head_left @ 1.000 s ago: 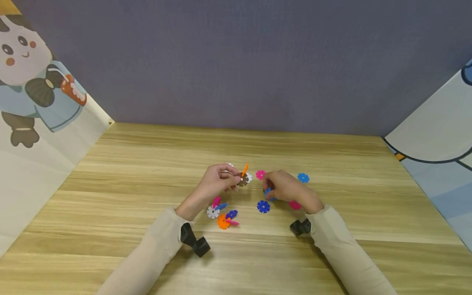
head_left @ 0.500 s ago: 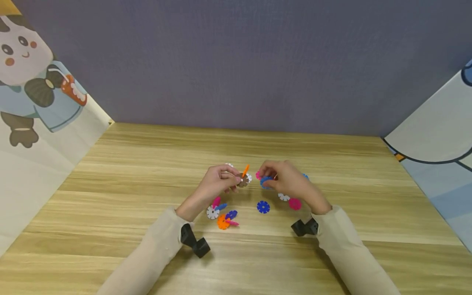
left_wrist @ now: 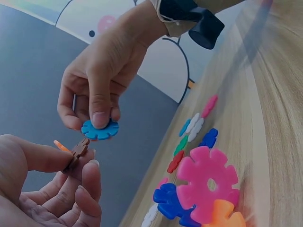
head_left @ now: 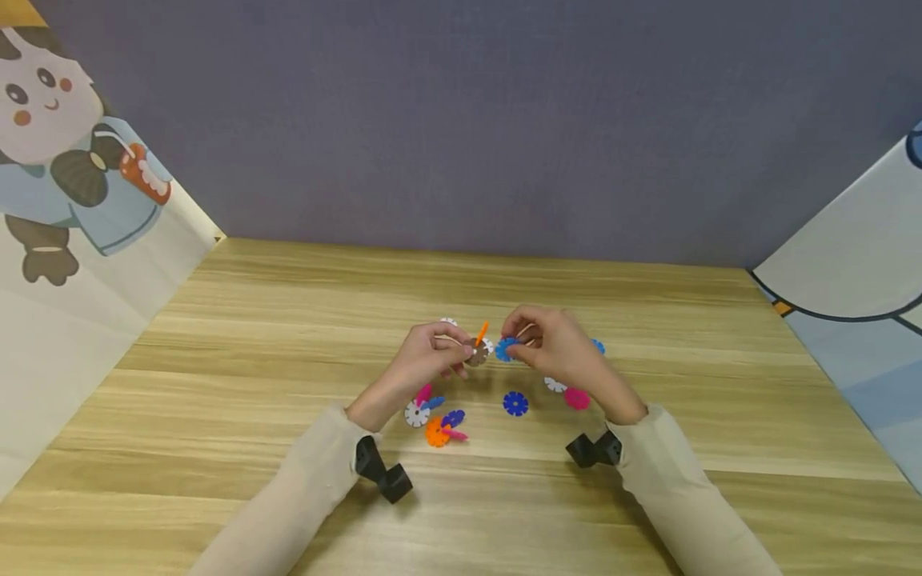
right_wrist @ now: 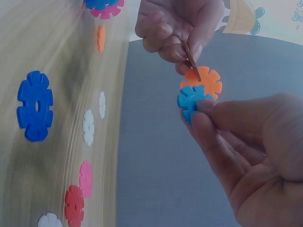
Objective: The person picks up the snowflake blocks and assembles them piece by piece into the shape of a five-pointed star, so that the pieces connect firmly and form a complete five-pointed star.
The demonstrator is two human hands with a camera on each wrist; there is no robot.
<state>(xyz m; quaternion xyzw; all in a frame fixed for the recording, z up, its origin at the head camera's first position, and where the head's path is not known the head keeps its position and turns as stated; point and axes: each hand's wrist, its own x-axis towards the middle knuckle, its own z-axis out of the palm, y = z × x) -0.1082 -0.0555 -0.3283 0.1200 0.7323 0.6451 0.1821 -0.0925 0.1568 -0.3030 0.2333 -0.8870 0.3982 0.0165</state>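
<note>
In the head view, my left hand [head_left: 430, 352] pinches a brown notched disc [head_left: 475, 354] between thumb and fingers. An orange notched disc [right_wrist: 214, 86] is slotted into the brown one and stands across it. My right hand [head_left: 562, 344] pinches a light blue notched disc [head_left: 505, 350] by its edge. The left wrist view shows this light blue disc [left_wrist: 100, 130] just above the brown disc [left_wrist: 78, 153], a small gap between them. Behind the brown disc a white rim shows in the head view; whether it lies on the table I cannot tell.
Nearer the body lie two joined clusters: a white disc [head_left: 416, 414] with pink and blue ones, and an orange disc [head_left: 436, 433] with dark blue and pink ones. Loose discs include a dark blue [head_left: 515, 404], a pink [head_left: 577, 398] and a white one [head_left: 555, 385].
My right hand has lifted the light blue disc from near the tabletop and carried it left, close to the brown disc. The left hand has stayed nearly still.
</note>
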